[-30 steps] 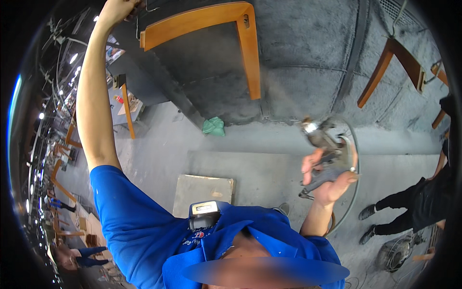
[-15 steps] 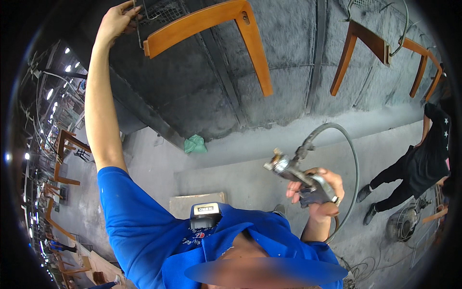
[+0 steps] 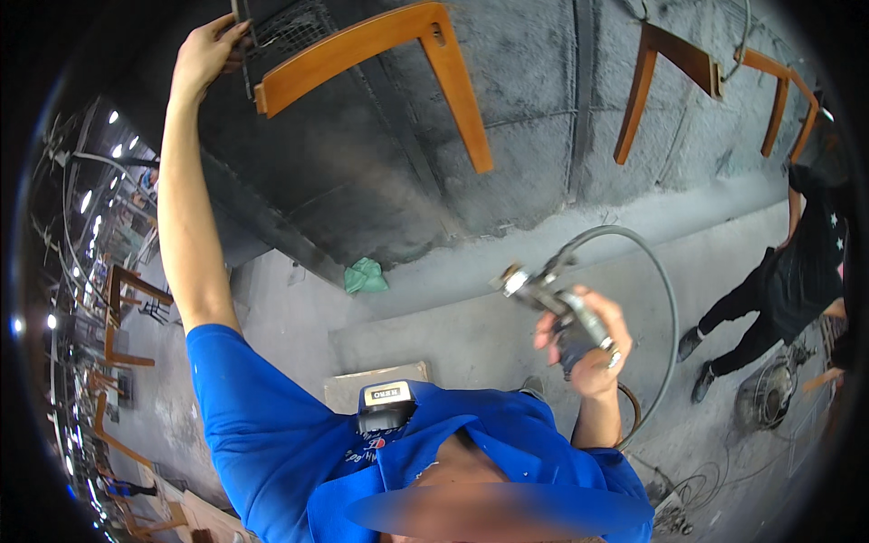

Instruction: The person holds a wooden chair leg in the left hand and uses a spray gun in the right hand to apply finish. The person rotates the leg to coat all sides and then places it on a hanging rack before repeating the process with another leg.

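Note:
My left hand (image 3: 208, 59) is raised at the upper left, fingers closed on a thin metal hanger rod (image 3: 243, 50). Just right of that hand hangs an orange-brown wooden chair part (image 3: 348, 45), a curved rail with a leg slanting down from its far end. In my right hand (image 3: 599, 348), held below at chest height, is a metal spray gun (image 3: 557, 303). Its nozzle points up and left, apart from the wood, and looks slightly blurred. A grey hose (image 3: 670, 308) loops from the gun round the right side of that hand.
More wooden chair parts (image 3: 674, 59) hang at the upper right before a grey, coated wall (image 3: 525, 81). A person in dark clothes (image 3: 769, 281) stands at right near a round fan (image 3: 768, 394). Green cloth (image 3: 365, 275) and a flat board (image 3: 376, 380) lie on the floor.
The spray gun and my right hand have moved a little up and left. My left hand and the hanging chair part appear slightly further left, and lower at the rail's near end.

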The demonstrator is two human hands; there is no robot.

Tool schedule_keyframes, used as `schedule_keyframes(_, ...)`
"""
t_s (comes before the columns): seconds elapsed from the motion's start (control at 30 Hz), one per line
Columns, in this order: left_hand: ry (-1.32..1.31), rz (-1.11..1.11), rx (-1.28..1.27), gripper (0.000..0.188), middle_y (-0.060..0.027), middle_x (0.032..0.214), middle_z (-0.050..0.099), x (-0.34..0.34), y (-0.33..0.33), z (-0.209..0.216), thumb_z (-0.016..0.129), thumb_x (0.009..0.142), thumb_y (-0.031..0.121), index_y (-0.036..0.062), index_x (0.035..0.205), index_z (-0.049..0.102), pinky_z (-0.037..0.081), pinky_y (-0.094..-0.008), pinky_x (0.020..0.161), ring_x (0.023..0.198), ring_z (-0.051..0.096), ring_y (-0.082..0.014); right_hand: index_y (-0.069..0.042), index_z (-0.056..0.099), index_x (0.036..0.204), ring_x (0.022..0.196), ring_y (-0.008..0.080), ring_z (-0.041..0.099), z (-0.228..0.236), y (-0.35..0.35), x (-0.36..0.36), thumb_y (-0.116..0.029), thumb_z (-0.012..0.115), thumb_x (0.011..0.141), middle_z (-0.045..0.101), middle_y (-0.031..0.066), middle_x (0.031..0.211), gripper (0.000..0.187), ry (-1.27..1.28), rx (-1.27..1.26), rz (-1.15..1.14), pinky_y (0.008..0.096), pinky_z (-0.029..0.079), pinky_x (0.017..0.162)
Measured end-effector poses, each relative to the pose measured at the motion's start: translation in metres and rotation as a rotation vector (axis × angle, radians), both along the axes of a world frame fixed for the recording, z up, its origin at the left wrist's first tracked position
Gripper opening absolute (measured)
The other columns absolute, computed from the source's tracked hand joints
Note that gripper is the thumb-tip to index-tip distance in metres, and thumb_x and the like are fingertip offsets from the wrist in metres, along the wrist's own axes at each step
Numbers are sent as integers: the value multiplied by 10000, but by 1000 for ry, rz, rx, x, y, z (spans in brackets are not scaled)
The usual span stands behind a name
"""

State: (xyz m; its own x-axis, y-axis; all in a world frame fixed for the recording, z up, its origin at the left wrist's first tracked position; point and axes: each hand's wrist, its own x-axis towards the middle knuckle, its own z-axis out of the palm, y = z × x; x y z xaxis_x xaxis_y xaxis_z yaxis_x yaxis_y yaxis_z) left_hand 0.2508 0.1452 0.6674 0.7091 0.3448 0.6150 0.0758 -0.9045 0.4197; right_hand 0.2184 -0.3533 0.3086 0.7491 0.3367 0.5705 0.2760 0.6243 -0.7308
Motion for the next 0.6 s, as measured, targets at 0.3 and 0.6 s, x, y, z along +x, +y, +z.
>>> schedule_keyframes(0.3, -15, 47, 25, 449, -41, 937, 730, -8, 20, 10, 667, 1021, 285, 19, 1382, 630, 461, -207, 579, 641, 531, -35, -130, 394, 1483, 653, 308, 670, 6, -29, -11, -787, 506, 891, 637, 241, 909, 891, 169, 295, -233, 297, 513, 409)
schedule_keyframes(0.6, 37, 53, 30, 454, -44, 983, 756, -14, 25, 17, 653, 1036, 290, 31, 1407, 615, 523, -217, 670, 728, 621, -48, 5, 412, 1478, 691, 201, 669, -58, -38, -14, -643, 534, 995, 666, 165, 949, 817, 387, -141, -303, 244, 477, 407)
